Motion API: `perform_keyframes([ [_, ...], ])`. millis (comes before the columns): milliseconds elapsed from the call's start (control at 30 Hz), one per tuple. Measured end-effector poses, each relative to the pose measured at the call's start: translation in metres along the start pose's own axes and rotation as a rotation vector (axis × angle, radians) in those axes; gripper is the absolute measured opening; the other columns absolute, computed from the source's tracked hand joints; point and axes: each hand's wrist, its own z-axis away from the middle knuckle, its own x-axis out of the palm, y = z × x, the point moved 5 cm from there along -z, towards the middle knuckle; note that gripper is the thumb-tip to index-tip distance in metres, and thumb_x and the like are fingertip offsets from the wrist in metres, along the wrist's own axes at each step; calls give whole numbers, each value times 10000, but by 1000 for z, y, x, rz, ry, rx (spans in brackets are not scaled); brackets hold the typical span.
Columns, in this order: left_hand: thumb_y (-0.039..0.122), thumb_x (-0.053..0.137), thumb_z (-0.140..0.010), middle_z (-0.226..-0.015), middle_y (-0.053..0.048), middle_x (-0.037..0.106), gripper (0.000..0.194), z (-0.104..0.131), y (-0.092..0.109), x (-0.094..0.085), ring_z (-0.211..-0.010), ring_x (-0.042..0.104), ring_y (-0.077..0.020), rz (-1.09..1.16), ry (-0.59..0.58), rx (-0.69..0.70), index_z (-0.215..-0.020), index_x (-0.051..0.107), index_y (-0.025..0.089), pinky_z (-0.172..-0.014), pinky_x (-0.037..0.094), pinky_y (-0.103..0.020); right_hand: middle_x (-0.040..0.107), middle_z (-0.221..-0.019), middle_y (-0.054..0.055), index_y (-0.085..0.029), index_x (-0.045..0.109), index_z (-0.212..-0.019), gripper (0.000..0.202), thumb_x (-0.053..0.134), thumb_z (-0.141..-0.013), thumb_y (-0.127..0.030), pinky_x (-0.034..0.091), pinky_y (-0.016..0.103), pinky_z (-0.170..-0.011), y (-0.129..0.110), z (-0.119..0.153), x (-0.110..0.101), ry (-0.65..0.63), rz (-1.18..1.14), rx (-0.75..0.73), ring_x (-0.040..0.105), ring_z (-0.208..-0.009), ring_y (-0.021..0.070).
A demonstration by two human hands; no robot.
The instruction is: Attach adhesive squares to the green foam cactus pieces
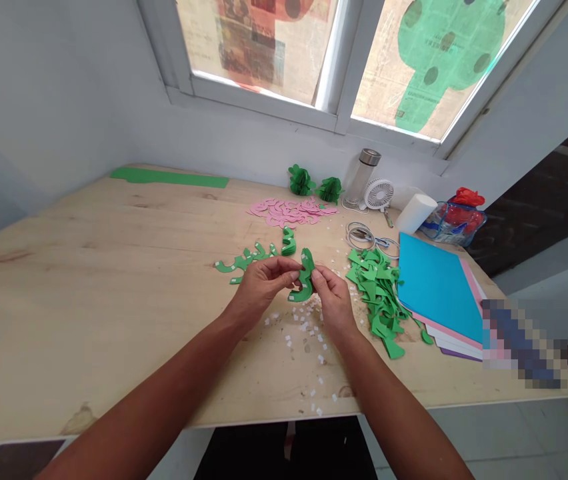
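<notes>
Between both hands, above the wooden table, is a green wavy-edged paper cutout with small white squares on its face. My left hand pinches its left edge with thumb and forefinger. On the opposite edge, the fingers of my right hand are closed. Just beyond the hands stands a folded stack of green paper cutouts. More green cutouts with white squares lie flat, left of that stack and partly behind my left hand. Tiny white paper squares are scattered below the hands.
Green scraps are heaped right of my right hand, beside scissors and coloured sheets. Behind lie pink cutouts, green paper trees, a bottle, a small fan and a white roll. A green strip lies back left.
</notes>
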Motion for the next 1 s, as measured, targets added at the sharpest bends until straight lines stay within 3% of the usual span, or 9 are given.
perform_keyframes([
  [433, 247, 768, -644, -681, 1, 670, 211, 1, -3, 0, -606, 604, -122, 45, 6, -3, -804, 672, 148, -644, 513, -266, 686, -859, 22, -196, 701, -952, 266, 552, -847, -391, 485, 273, -713, 0, 1, 1, 2, 16, 13, 618, -784, 168],
  [633, 227, 760, -652, -686, 3, 671, 169, 1, -4, -1, -644, 623, -133, 4, 35, 45, -772, 663, 160, -646, 520, -262, 683, -845, 17, -200, 673, -966, 244, 665, -758, -327, 501, 293, -748, 3, 1, 5, -19, -58, 56, 633, -759, 164],
  [1000, 239, 752, -669, -726, -13, 687, 191, 3, 0, 4, -657, 635, -142, -53, -89, 42, -841, 707, 169, -652, 539, -277, 655, -684, -11, -189, 687, -847, 155, 668, -705, -248, 470, 244, -634, 4, -1, 1, 32, -166, 146, 572, -636, 127],
])
